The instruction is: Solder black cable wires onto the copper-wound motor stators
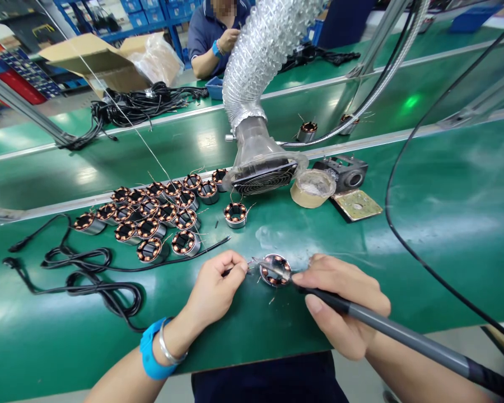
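Note:
My right hand (344, 299) grips a soldering iron (386, 324) with a grey and black handle. The iron's metal tip reaches left across a small motor stator (275, 270), a steel ring with copper windings lying on the bench, toward thin wire ends (252, 262) at its left edge. My left hand (218, 285) is closed in a pinch just left of the stator, on what looks like the end of a black cable; the fingers hide most of it. Whether the tip touches the wires cannot be made out.
Several more stators (149, 228) stand in a group at left, with one stator (236, 215) nearer. Black power cords (105, 285) lie coiled beside them. A fume duct (252, 73) hangs ahead. A tape roll (313, 187) and soldering iron stand (348, 173) sit right. Across sits a person (218, 39).

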`<act>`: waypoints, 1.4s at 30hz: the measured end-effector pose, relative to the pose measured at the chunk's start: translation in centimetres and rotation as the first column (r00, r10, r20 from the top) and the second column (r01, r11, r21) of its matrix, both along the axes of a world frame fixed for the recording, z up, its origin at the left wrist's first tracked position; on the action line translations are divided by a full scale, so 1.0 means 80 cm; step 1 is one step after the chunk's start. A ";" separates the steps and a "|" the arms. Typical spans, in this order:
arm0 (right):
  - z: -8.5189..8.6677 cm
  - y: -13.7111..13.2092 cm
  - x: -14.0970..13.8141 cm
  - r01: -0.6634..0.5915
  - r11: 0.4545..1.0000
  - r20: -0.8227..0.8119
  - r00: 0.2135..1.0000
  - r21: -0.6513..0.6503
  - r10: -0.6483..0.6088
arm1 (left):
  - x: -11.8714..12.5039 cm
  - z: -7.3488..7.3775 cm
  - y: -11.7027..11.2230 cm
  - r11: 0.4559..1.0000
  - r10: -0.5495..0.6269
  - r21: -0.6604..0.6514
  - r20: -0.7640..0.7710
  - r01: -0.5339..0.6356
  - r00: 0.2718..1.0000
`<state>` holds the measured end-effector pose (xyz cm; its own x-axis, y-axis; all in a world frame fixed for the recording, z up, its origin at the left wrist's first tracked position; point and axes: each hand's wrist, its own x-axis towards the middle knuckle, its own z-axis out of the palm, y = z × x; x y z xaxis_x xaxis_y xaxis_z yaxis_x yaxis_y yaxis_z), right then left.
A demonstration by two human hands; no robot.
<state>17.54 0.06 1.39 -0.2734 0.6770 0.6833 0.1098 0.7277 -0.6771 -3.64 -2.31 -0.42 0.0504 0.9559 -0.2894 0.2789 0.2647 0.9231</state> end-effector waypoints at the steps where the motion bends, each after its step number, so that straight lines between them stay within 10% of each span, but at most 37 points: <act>1: -0.001 0.000 0.000 0.000 1.000 0.001 1.000 -0.005 0.000 | 0.000 0.000 0.000 1.000 0.000 0.003 -0.003 0.000 1.000; 23: -0.009 0.004 0.002 0.033 0.999 -0.056 0.998 0.021 -0.032 | 0.000 0.000 0.001 1.000 -0.005 0.006 0.016 0.005 1.000; 33: -0.013 0.037 -0.026 -0.181 0.982 0.415 0.898 0.051 0.144 | -0.008 0.003 0.003 0.985 -0.172 0.035 0.159 0.169 0.972; 42: -0.017 0.036 -0.020 -0.231 0.958 0.429 0.893 0.173 0.137 | -0.011 0.005 0.005 0.984 -0.170 -0.023 0.206 0.178 0.964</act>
<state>15.93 2.92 0.05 -0.6648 0.4374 0.6056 0.1924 0.8835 -0.4270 -4.50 -1.94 -0.05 0.2763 0.9148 -0.2947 0.1328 0.2674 0.9544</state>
